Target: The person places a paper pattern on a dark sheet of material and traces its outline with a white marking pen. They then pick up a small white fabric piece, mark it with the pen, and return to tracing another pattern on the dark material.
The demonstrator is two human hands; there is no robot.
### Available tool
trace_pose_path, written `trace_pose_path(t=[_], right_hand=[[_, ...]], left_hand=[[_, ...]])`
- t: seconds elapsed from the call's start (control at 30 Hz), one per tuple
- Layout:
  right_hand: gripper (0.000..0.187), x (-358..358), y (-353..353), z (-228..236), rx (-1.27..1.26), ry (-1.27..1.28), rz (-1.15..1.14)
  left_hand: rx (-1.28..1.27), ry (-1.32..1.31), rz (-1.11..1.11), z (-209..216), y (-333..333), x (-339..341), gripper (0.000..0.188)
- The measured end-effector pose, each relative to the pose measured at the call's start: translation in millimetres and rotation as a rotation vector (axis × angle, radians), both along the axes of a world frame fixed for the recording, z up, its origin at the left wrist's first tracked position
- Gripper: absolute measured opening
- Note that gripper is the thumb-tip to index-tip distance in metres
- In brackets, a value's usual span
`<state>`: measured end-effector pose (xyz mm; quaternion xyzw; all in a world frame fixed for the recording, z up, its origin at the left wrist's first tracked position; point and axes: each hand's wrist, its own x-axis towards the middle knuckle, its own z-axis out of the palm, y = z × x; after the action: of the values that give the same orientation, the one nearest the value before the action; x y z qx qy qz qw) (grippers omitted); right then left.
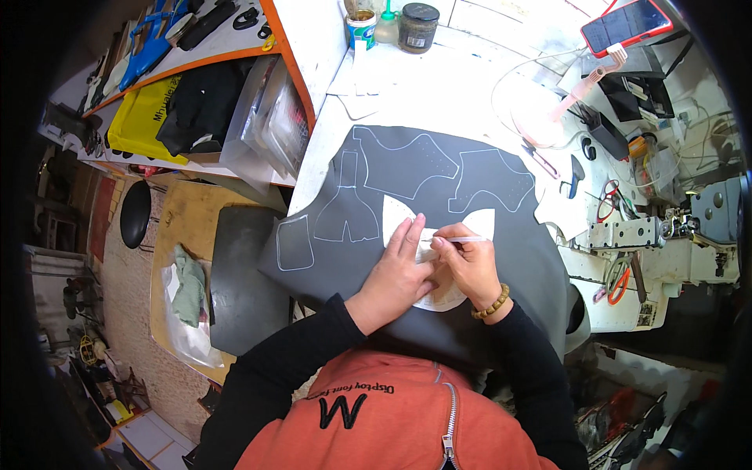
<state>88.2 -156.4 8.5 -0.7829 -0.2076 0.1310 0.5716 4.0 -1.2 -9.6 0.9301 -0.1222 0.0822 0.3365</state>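
Note:
A dark grey sheet of leather-like material (345,270) lies over the white table, with several pattern outlines in pale line on its far and left parts. On it rests a white curved template (483,223), partly hidden under my hands. My left hand (398,276) lies on the template with its fingers stretched out, pressing it down. My right hand (471,270), a beaded bracelet at its wrist, pinches a slim white pen (468,238). The pen's tip is close to the left fingertips, over the template's middle; whether it touches I cannot tell.
A sewing machine (713,211) stands at the right, with orange-handled scissors (618,280) nearby. A red-cased phone (627,27) sits on a holder at the far right. Jars (418,27) stand at the back. An orange-edged shelf (294,74) borders the table's left.

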Motion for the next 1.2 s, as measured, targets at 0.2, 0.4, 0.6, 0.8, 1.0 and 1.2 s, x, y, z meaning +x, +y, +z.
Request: trace_pose_path(t=[0.2, 0.4, 0.6, 0.8, 1.0, 1.2], right_hand=[[0.011, 0, 5, 6, -0.047, -0.064, 0.015], [0.011, 0, 9, 3, -0.107, -0.179, 0.022], [0.010, 7, -6, 0, 0.112, 0.158, -0.161], [0.011, 7, -17, -7, -0.053, -0.046, -0.134], [0.009, 8, -13, -5, -0.047, -0.071, -0.150], [0.008, 9, -9, -1, -0.117, -0.361, -0.034]], left_hand=[[-0.007, -0.024, 0.004, 0, 3, -1, 0.026], [0.030, -0.009, -0.001, 1, 3, -1, 0.023], [0.011, 0.001, 0.016, 4, 1, -3, 0.046], [0.095, -0.025, -0.007, 6, 1, -3, 0.055], [0.145, -0.064, -0.021, 7, 0, -2, 0.056], [0.200, -0.086, -0.029, 9, -2, 0, 0.054]])
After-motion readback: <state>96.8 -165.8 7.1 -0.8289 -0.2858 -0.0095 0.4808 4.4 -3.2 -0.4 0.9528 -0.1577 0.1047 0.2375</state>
